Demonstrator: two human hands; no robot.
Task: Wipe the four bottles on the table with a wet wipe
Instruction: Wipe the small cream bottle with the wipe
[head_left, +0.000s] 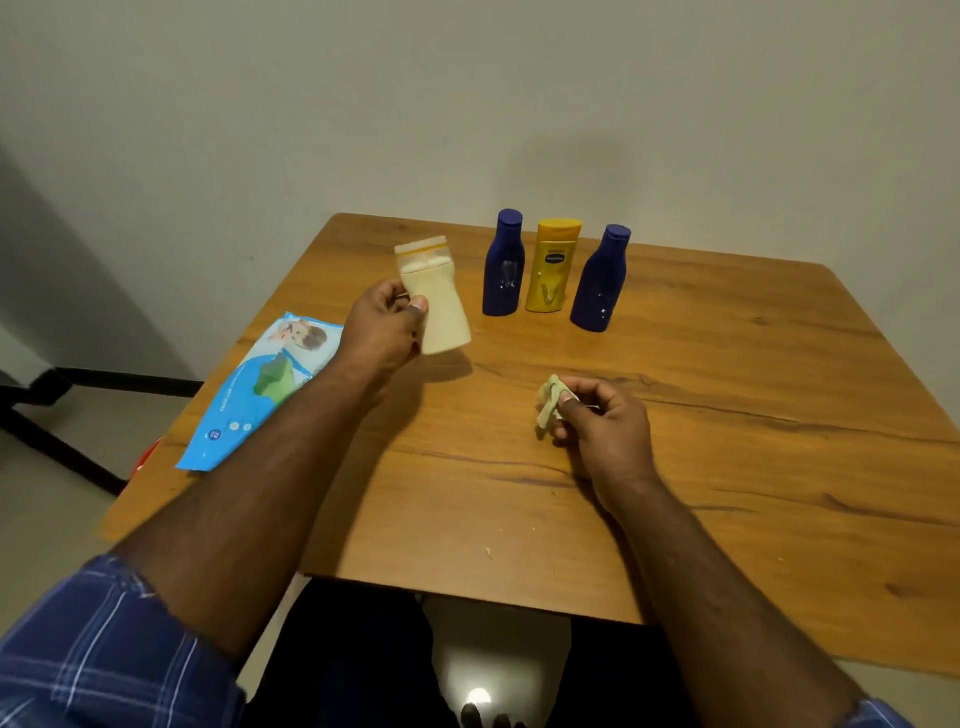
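Observation:
My left hand grips a cream bottle with a clear cap, held tilted just above the wooden table. In my right hand, near the table's middle, a crumpled pale wet wipe is pinched between thumb and fingers. Three bottles stand upright in a row at the back: a dark blue bottle, a yellow bottle and a second dark blue bottle.
A blue wet-wipe pack lies flat at the table's left edge, partly under my left forearm. A plain wall rises right behind the table. A dark metal frame stands on the floor at the left.

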